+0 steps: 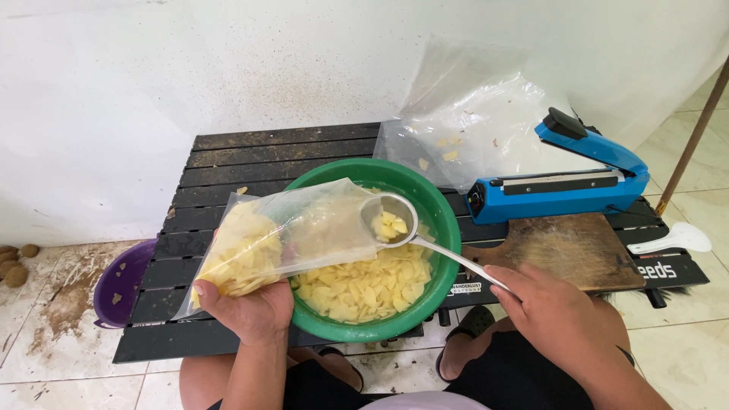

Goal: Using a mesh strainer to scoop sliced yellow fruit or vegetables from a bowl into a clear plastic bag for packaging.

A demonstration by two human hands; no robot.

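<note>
Starting at far left: brown round tubers (14, 264) on the tiled floor, a purple basin (121, 288) beside the counter (250, 156), which is dark and slatted. Left hand (247, 307) grips the lower end of a clear plastic bag (281, 239), fingers closed around its bottom; bag lies tilted, partly filled with pale yellow slices, mouth open over the green bowl (444, 228). Bowl sits on the counter, holding more yellow slices. Metal ladle (391, 220), loaded with slices, is at the bag's mouth above the bowl. Right hand (550, 307) holds the ladle's handle end, fingers wrapped around it. Further right: crumpled clear bags (474, 125) against the wall, blue heat sealer (562, 182), wooden board (566, 250), white plastic spoon (672, 239).
</note>
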